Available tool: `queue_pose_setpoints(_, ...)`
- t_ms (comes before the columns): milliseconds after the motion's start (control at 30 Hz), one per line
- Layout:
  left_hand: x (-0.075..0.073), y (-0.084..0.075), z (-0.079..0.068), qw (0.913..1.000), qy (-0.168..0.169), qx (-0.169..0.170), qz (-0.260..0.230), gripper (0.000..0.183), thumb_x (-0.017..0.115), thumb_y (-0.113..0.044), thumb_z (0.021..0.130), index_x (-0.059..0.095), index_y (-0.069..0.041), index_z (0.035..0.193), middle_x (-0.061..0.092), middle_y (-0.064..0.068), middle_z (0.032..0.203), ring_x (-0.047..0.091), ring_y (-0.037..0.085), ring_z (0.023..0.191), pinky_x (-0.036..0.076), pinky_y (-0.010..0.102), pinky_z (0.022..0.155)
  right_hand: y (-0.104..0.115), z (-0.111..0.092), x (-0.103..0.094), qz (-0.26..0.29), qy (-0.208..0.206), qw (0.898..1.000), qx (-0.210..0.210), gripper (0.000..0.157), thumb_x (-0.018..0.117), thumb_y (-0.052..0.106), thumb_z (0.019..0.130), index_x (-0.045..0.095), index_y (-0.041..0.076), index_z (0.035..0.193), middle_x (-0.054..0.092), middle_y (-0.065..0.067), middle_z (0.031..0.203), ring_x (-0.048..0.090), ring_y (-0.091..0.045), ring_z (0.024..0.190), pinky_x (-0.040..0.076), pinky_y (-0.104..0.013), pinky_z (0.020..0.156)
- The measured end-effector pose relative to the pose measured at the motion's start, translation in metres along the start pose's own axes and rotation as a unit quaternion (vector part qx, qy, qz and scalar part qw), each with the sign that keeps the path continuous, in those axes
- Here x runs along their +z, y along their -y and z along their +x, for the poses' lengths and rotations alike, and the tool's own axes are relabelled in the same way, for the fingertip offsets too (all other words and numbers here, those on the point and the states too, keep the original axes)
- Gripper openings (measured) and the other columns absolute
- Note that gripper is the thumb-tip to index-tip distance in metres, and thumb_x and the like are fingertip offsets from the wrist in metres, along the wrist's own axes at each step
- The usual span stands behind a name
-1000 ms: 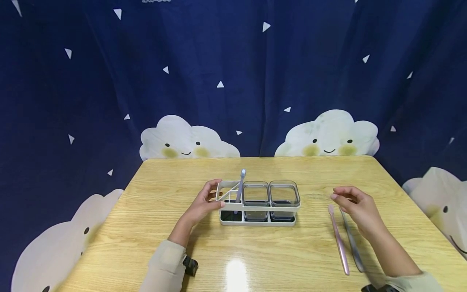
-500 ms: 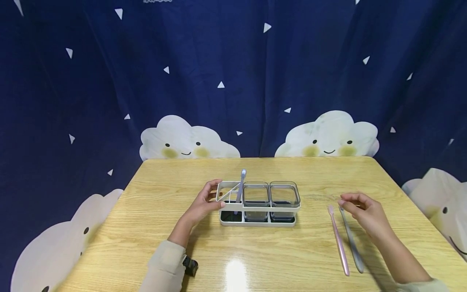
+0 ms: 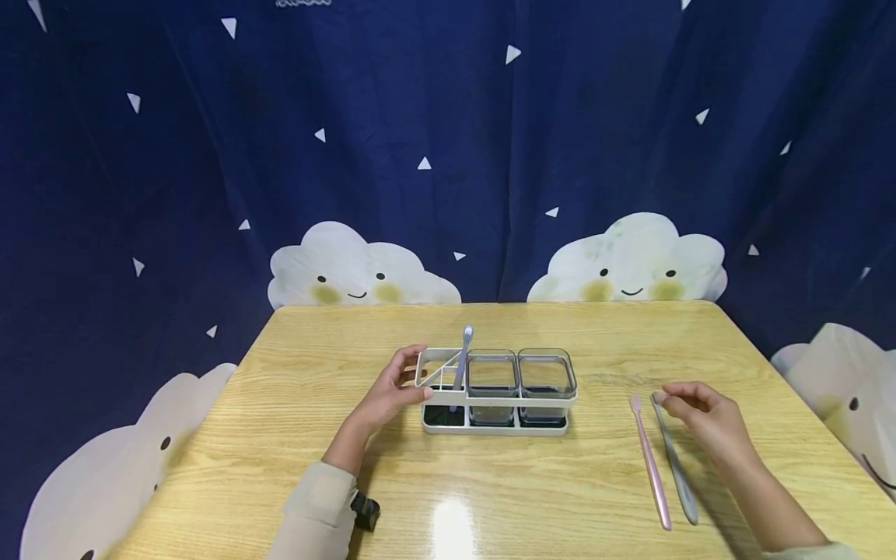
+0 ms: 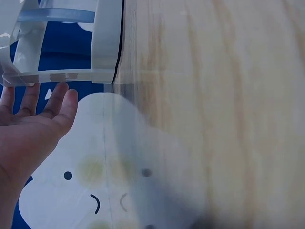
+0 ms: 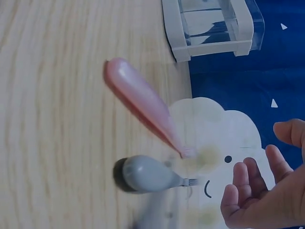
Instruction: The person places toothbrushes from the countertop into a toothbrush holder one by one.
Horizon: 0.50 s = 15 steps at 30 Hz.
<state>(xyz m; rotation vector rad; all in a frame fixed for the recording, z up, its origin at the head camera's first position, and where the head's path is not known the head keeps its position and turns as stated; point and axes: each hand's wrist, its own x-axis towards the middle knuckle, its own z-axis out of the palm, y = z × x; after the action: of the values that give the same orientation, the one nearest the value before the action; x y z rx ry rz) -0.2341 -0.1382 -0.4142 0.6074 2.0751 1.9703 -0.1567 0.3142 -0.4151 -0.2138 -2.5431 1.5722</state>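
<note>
A white toothbrush holder (image 3: 448, 396) stands on the table. My left hand (image 3: 385, 395) grips its left end, thumb at the front rail and fingers behind; the left wrist view has those fingers at the holder's rim (image 4: 57, 76). A purple toothbrush (image 3: 460, 367) leans upright in a slot by that hand. Two clear cups sit in the holder, a left cup (image 3: 492, 379) and a right cup (image 3: 546, 379). At the right lie a pink toothbrush (image 3: 653, 470) and a grey toothbrush (image 3: 676, 470). Over the grey one's head hovers my right hand (image 3: 710, 424), fingers loosely bent, holding nothing.
The wooden table (image 3: 336, 334) ends at a dark blue curtain (image 3: 420, 117) printed with clouds and triangles. Bright light reflects off the table's front middle. A black strap (image 3: 365, 510) is on the left wrist.
My right hand has moved right and a little nearer, from beyond the pink toothbrush's head to the grey toothbrush's head. The left hand and holder stay put.
</note>
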Motion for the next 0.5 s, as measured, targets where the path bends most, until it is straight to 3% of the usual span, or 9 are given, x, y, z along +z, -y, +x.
queue_pose_setpoints(167,-0.001,0.0,0.0,1.0,0.001,-0.001,0.002,0.07,0.062,0.004,0.082,0.025,-0.001,0.142,0.029,0.03,0.137,0.028,0.049,0.124,0.031,0.046,0.099,-0.004,0.002,-0.001,-0.004,0.003,1.0,0.015,0.052,0.06,0.04,0.089,0.052,-0.002,0.119,0.057,0.0,0.103,0.053,0.001,0.084,0.048,-0.022,0.07)
queue_pose_setpoints(500,-0.001,0.0,0.0,1.0,0.002,-0.002,0.003,0.072,0.063,0.003,0.082,0.025,-0.001,0.143,0.029,0.029,0.135,0.029,0.048,0.124,0.031,0.047,0.099,-0.024,0.001,0.001,0.0,0.001,0.999,0.046,0.056,0.059,0.037,0.091,0.046,-0.004,0.127,0.056,0.01,0.096,0.054,-0.002,0.082,0.049,-0.027,0.068)
